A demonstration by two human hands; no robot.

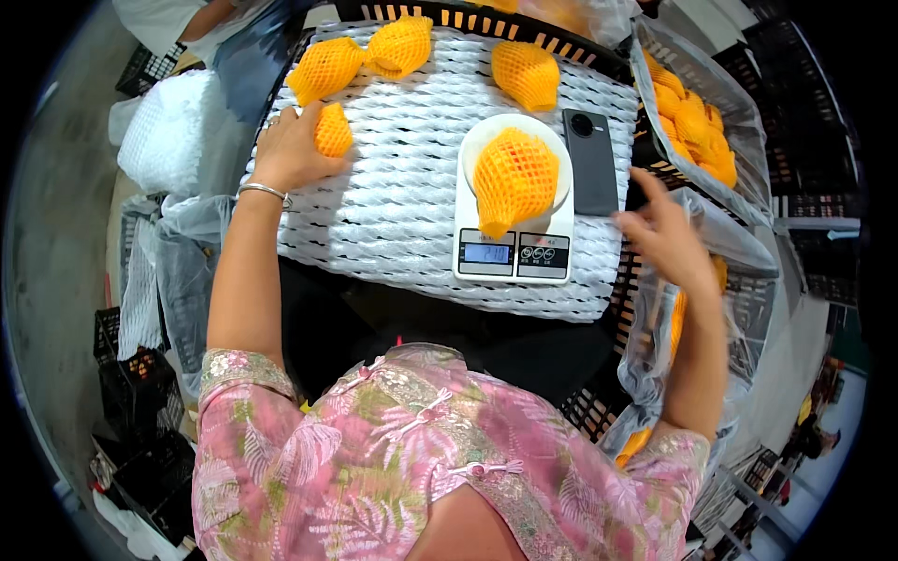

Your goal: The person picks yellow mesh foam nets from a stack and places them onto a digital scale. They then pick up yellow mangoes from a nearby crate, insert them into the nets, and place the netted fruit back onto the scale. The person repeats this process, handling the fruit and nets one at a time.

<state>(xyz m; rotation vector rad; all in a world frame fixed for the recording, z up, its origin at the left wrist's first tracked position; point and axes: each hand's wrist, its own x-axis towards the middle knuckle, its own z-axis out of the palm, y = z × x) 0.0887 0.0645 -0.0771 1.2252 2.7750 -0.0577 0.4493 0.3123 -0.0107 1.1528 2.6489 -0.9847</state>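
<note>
On the white foam-net surface (pixel 400 203) before me, my left hand (pixel 298 147) grips a piece of fruit in a yellow foam net (pixel 332 131); the palm hides part of it. Another yellow-netted piece (pixel 518 179) rests on the round plate of a white digital kitchen scale (pixel 466 210), whose display is lit. A dark smartphone (pixel 596 175) lies face down beside the scale. Just right of the phone, my right hand (pixel 666 242) is blurred, fingers apart, holding nothing. Two netted pieces (pixel 400 48) touch at the far left, and one (pixel 526 76) sits beyond the scale.
At the right, a plastic-lined black crate (pixel 744 133) holds several yellow-netted pieces (pixel 691 126). Plastic-lined crates (pixel 751 294) stand below it. Stacked white foam nets (pixel 172 133) are at the left. Another person's arm (pixel 207 19) shows at the upper left.
</note>
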